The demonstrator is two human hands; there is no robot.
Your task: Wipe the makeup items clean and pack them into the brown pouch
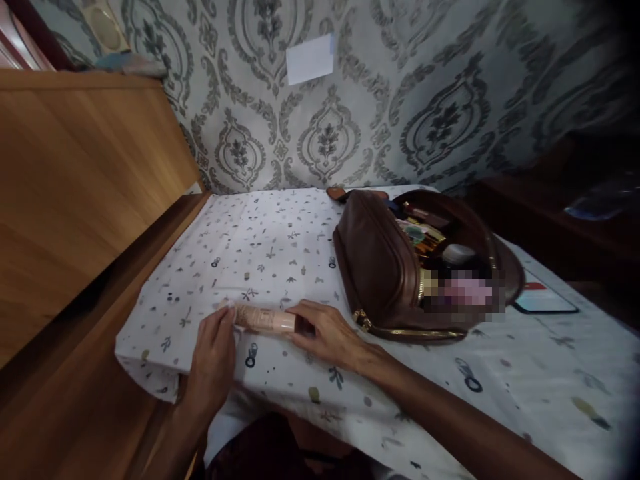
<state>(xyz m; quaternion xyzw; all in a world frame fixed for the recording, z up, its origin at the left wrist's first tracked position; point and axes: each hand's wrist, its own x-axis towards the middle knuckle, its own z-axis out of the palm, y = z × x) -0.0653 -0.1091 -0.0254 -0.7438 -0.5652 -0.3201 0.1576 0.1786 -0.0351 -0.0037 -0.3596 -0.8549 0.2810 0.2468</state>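
Note:
A beige tube with a dark end lies sideways just above the patterned white cloth. My right hand has its fingers closed around the dark right end of the tube. At the other end, my left hand holds the tube's left tip between its fingers, where something pale and thin also shows. To the right of my right hand stands an open brown bag with gold zippers, filled with several small items; part of its contents is blurred out.
A phone-like flat object lies right of the bag. Wooden furniture rises at the left. Behind the cloth is a patterned wall with a white paper. Dark furniture stands at the right.

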